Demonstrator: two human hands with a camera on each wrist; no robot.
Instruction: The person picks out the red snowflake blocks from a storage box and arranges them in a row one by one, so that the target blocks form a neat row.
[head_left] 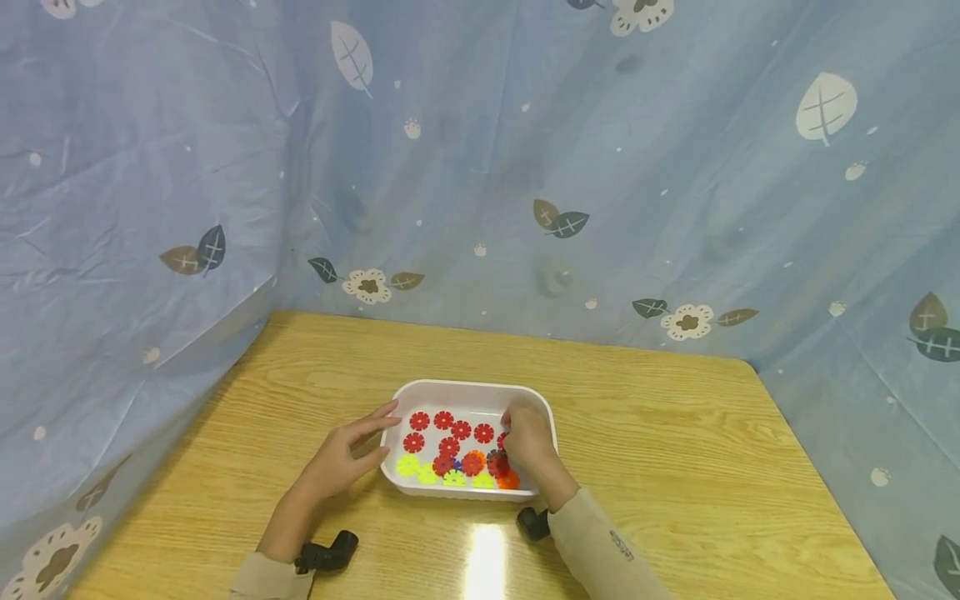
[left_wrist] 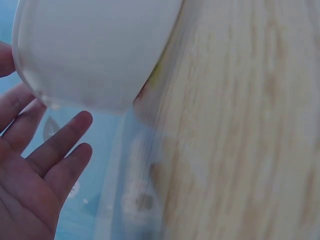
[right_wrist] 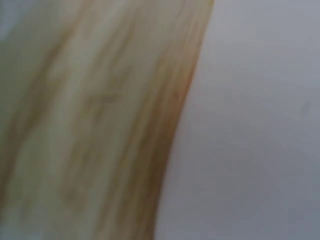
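A white plastic tray stands on the table with snowflake-shaped plastic discs in it. Several red discs lie toward its back and middle, and several yellow discs line its front side. Orange discs, a dark one and a bit of blue show among them at the front right. At the tray's left end my left hand touches the rim, its fingers extended and spread. My right hand reaches down inside the right end with bent fingers, beside a partly covered red disc; its fingertips are hidden. The right wrist view shows only the tray wall and wood.
A wooden table extends around the tray. Blue patterned cloth hangs behind it and along both sides. Black wrist mounts sit at both wrists, near the tabletop.
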